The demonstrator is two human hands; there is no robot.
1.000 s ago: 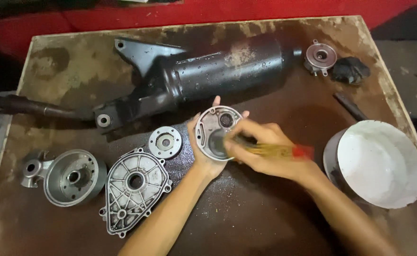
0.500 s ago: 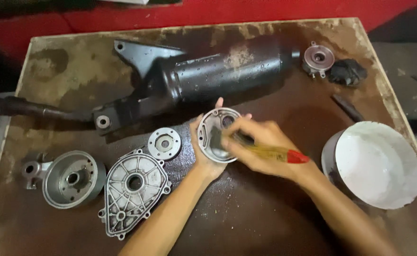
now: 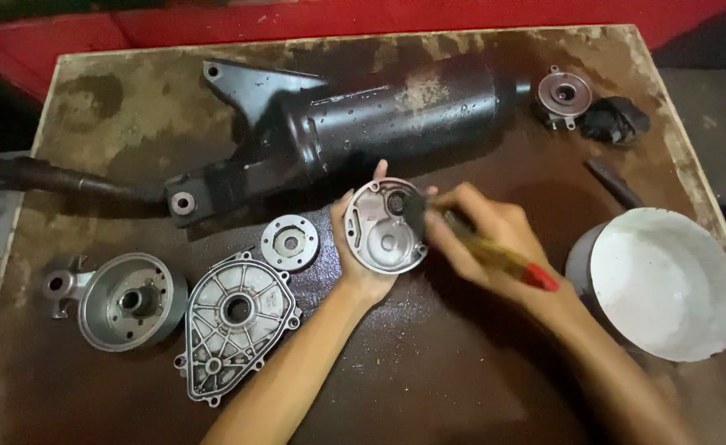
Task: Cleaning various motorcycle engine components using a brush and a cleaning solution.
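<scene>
Grey metal parts lie on my brown, wet table [image 3: 462, 395]. Far on the left sits a round housing [image 3: 128, 301] with a hole in its middle. Just to its right lies a flat cover with ribs [image 3: 235, 325], and near that a small round disc [image 3: 289, 242]. Behind them, far from me, a big black motor body [image 3: 363, 132] stretches across the table, with a dark pipe [image 3: 49, 177] going off to the left.

My left hand [image 3: 363, 272] is curled around a round silver plate [image 3: 386, 227] and holds it up just in front of the black body. My right hand [image 3: 482, 239] is closed around a brush with a yellow and red handle [image 3: 507, 259]. Its dark bristles touch the top of the plate.

On the right stands a white bowl [image 3: 664, 280], close to my right arm. Far on the right, a small round metal part [image 3: 562, 92] lies beside a black lump [image 3: 614, 119]. A dark stick [image 3: 614, 183] lies between them and the bowl.
</scene>
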